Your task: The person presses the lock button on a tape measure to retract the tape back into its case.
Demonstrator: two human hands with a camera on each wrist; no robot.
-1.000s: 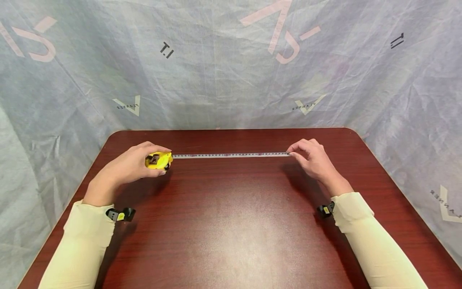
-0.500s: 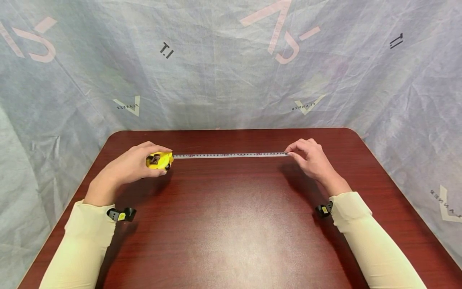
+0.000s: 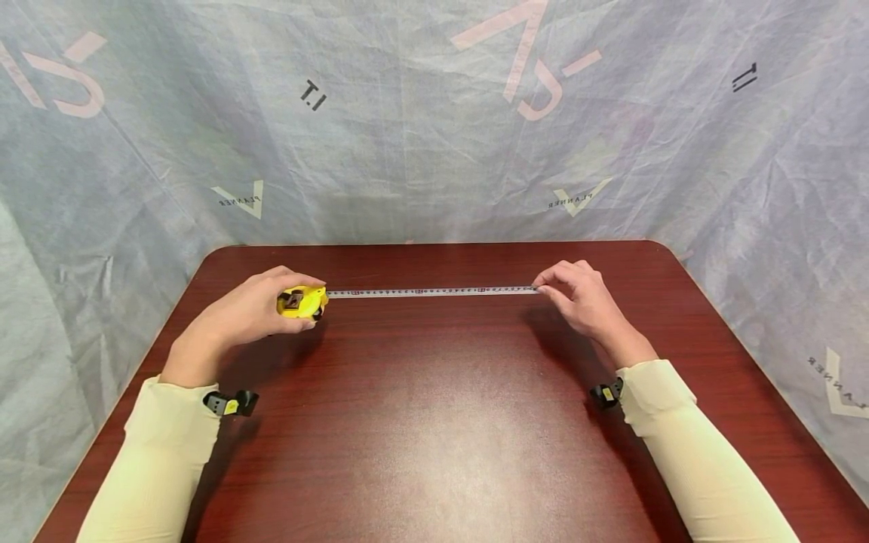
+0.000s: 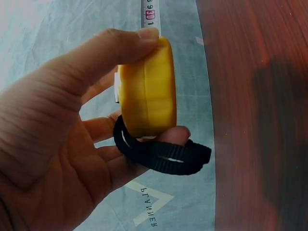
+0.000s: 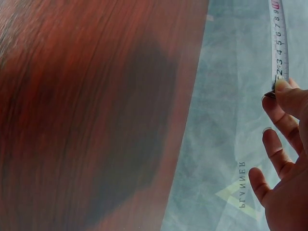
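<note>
My left hand (image 3: pixel 247 309) grips a yellow tape measure (image 3: pixel 308 302) between thumb and fingers, above the left part of the table. In the left wrist view the yellow case (image 4: pixel 149 91) shows edge-on, and a black wrist strap (image 4: pixel 168 156) loops beneath it. A white measuring blade (image 3: pixel 407 292) runs out of the case, stretched straight across to the right. My right hand (image 3: pixel 584 298) pinches the blade's end between thumb and forefinger. In the right wrist view the metal end hook (image 5: pixel 270 95) shows at the fingertips, the other fingers being spread loosely.
Beneath both hands lies a dark red wooden table (image 3: pixel 421 407) with rounded far corners. Grey fabric sheeting (image 3: pixel 407 151) with printed marks hangs behind and at both sides. Shadows of the hands fall on the tabletop.
My right hand has moved slightly left with the blade's end, and the left hand slightly right. The length of blade between them has become a little shorter.
</note>
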